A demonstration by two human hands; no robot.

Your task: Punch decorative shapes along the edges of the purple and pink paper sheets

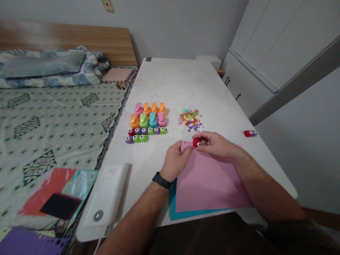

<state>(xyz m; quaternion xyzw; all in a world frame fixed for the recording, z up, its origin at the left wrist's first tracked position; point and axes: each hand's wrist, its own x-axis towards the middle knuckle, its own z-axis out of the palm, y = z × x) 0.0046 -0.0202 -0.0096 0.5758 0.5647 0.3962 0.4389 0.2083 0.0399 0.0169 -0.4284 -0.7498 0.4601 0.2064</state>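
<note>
A pink paper sheet (209, 180) lies on top of blue and green sheets near the front edge of the white table (180, 81). My left hand (175, 161) pinches the sheet's far left corner. My right hand (216, 143) holds a small red punch (197, 142) on that far edge, fingers closed round it. A heap of coloured paper cut-outs (190, 118) lies just beyond my hands.
Several coloured punches (147, 122) stand in rows at the table's left middle. Another red punch (250, 133) sits near the right edge. A white device (106, 196) lies at the front left corner. A bed (53, 117) with loose paper sheets (55, 193) adjoins on the left.
</note>
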